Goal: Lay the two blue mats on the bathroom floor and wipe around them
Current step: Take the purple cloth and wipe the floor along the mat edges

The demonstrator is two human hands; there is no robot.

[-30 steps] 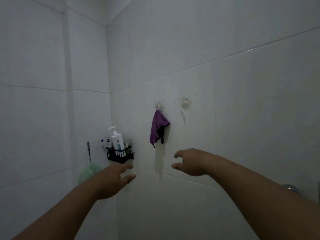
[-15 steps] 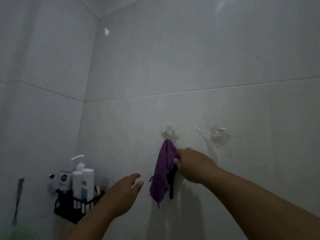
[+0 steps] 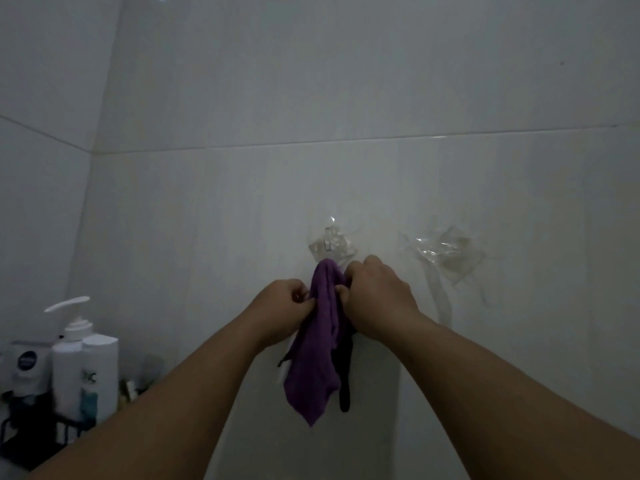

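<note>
A purple cloth (image 3: 317, 362) hangs from a clear plastic wall hook (image 3: 329, 245) on the white tiled wall. My left hand (image 3: 284, 311) pinches the cloth's upper left edge. On the other side, my right hand (image 3: 375, 294) grips the cloth near its top, just below the hook. A dark strap or second dark cloth (image 3: 346, 375) hangs behind the purple one. No blue mat and no floor are in view.
A second clear hook (image 3: 446, 252), with nothing on it, is stuck to the wall to the right. At the lower left a black wire caddy (image 3: 20, 441) holds a white pump bottle (image 3: 69, 358), another white bottle (image 3: 100, 372) and a small tube (image 3: 27, 365).
The view has closed in on the wall. My right hand reached the purple cloth first; my left hand has now come up and taken hold of its left edge.
</note>
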